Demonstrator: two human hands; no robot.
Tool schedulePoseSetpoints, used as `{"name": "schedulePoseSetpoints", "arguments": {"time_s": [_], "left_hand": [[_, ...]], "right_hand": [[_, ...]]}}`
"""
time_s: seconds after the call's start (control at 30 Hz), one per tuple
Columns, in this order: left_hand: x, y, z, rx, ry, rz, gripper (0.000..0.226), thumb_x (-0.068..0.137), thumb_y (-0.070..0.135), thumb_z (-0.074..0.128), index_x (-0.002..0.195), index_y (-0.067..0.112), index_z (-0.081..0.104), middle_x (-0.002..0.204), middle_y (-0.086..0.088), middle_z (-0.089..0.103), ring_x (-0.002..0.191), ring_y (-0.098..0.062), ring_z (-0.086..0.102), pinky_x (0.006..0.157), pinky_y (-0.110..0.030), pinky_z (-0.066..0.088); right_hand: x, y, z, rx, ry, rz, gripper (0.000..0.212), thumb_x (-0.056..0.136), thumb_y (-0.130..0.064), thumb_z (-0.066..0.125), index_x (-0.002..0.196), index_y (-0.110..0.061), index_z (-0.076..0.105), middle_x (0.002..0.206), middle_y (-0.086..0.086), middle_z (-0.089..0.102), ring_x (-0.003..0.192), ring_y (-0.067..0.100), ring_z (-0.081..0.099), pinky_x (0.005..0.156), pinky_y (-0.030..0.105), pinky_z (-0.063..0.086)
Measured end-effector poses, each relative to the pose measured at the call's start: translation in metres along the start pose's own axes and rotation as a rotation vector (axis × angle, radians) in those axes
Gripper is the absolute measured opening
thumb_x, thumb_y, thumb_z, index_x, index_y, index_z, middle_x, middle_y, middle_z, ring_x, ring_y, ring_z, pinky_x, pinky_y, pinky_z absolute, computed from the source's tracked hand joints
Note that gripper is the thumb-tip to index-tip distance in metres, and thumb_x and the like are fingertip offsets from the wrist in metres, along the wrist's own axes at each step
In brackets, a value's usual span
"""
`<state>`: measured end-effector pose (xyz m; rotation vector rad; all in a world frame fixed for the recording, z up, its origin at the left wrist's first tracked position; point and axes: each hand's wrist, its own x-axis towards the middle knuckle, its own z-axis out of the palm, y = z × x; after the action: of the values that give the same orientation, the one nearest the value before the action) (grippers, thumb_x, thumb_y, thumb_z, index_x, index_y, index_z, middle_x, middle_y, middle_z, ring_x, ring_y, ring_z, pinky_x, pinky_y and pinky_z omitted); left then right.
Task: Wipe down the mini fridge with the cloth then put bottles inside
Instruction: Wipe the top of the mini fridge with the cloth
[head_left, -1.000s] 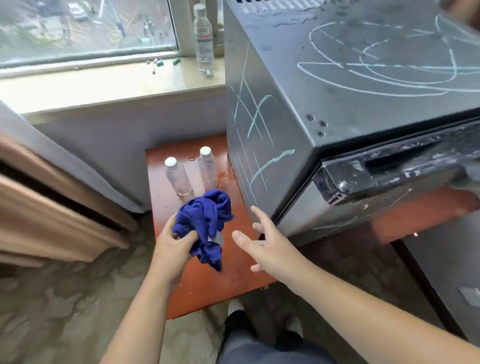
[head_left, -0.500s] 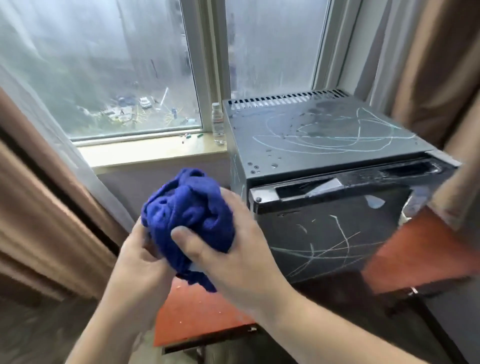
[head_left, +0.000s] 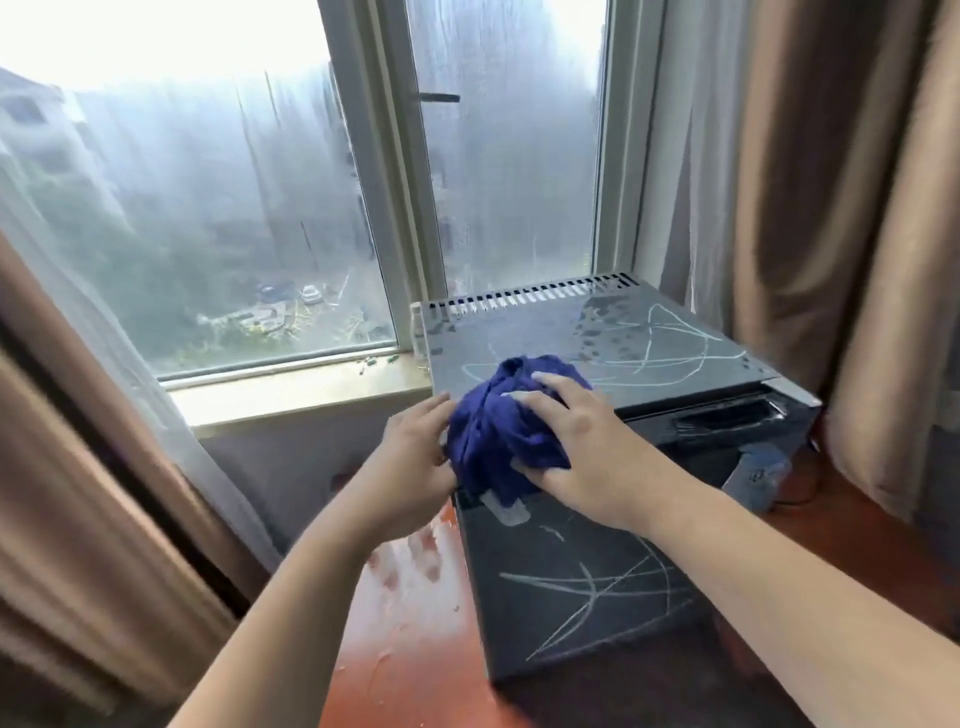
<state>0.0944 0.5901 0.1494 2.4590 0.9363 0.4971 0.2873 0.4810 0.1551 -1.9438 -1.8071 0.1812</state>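
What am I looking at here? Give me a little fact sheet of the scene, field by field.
Setting: mini fridge on a reddish-brown table, beside a window
Tool: blue cloth, bunched up at the fridge's top front edge
Grip: right hand grips the cloth from above
Support: left hand touches the cloth's side, fingers fairly straight
Marks: pale scribbles and wet spots on the fridge top, scribbles on its front
Door: looks closed

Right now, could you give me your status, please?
Right hand grips blue cloth at front edge of mini fridge. Left hand touches cloth. Scribbles unwiped; no obstruction seen.
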Motion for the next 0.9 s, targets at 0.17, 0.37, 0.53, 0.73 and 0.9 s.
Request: {"name": "schedulePoseSetpoints", "arguments": {"time_s": [0.17,0.37,0.53,0.73,0.9], "left_hand": [[-0.023,0.024,-0.016,-0.227,0.227,-0.009,0.05,0.102,0.027,0.052,0.141,0.055,0.039,0.153,0.026,0.038,0.14,0.003,0.033,0.121,-0.03,0.027],[0.011,0.054,0.024,0.288,0.061,0.089,0.09,0.095,0.065,0.045,0.159,0.036,-0.011,0.165,0.018,-0.016,0.153,-0.004,-0.015,0.126,-0.027,-0.004],[0.018,0.021,0.026,0.114,0.072,0.074,0.077,0.097,0.049,0.055,0.159,0.042,0.009,0.166,0.027,0.0,0.152,0.005,0.005,0.124,-0.021,0.01],[0.056,-0.015,0.008,-0.042,-0.001,0.088,0.065,0.099,0.036,0.058,0.155,0.043,0.026,0.158,0.037,0.018,0.143,0.018,0.02,0.116,-0.008,0.019],[0.117,-0.054,-0.013,-0.08,-0.071,0.09,0.063,0.101,0.024,0.057,0.155,0.039,0.028,0.156,0.033,0.024,0.139,0.021,0.023,0.11,0.002,0.014]], "right_hand": [[-0.008,0.017,-0.014,0.08,0.088,0.017,0.057,0.089,-0.035,0.072,0.142,-0.044,0.053,0.162,-0.003,0.033,0.149,0.022,0.036,0.122,0.046,0.033],[0.017,0.028,-0.015,0.068,-0.002,0.082,0.076,0.089,-0.036,0.07,0.155,-0.043,0.032,0.17,0.003,0.021,0.158,0.024,0.021,0.127,0.044,0.027],[0.033,0.027,0.005,0.08,-0.092,0.056,0.062,0.101,-0.039,0.058,0.157,-0.04,0.033,0.173,0.007,0.015,0.161,0.022,0.014,0.129,0.032,0.013],[0.077,0.025,0.008,-0.017,-0.163,0.066,0.061,0.104,-0.046,0.047,0.161,-0.042,0.023,0.175,0.005,0.005,0.161,0.019,0.007,0.128,0.03,0.008],[0.137,0.027,0.013,-0.096,-0.242,0.138,0.066,0.105,-0.049,0.041,0.163,-0.041,0.011,0.175,0.005,-0.005,0.162,0.024,0.003,0.13,0.039,0.012]]}}
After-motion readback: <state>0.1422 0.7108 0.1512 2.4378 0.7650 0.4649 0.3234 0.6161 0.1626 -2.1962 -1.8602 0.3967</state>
